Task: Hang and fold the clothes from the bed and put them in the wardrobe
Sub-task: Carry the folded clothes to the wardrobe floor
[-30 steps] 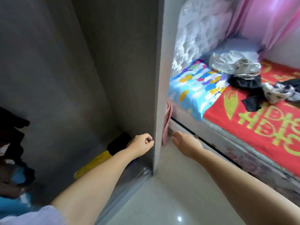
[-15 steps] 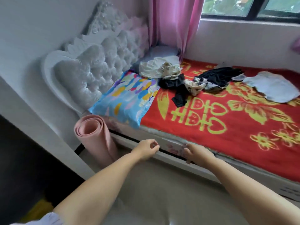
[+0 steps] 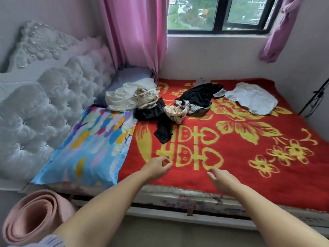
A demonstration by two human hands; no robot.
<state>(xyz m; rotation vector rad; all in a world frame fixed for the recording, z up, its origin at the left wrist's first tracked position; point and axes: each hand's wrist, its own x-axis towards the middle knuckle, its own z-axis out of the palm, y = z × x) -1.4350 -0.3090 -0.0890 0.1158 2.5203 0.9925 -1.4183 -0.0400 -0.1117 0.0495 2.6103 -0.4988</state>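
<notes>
Red blanket (image 3: 231,157) ahead — our left hand (image 3: 156,168) and right hand (image 3: 220,179) hover loosely curled, empty; black garment (image 3: 162,129) at twelve o'clock looks limp, probably light — pinch its near hem.

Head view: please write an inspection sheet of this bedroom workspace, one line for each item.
Surface: red blanket with yellow pattern covers the bed.
Job's things: cream crumpled garment, black garments and a white flat garment lie at the far side.
Clutter: blue multicoloured pillow; rolled pink mat on the floor.
Hands: left hand and right hand hover above the blanket, fingers loosely curled, holding nothing.
Cables: thin black cables at the right wall.
Surroundings: white tufted headboard, pink curtain, window.
</notes>
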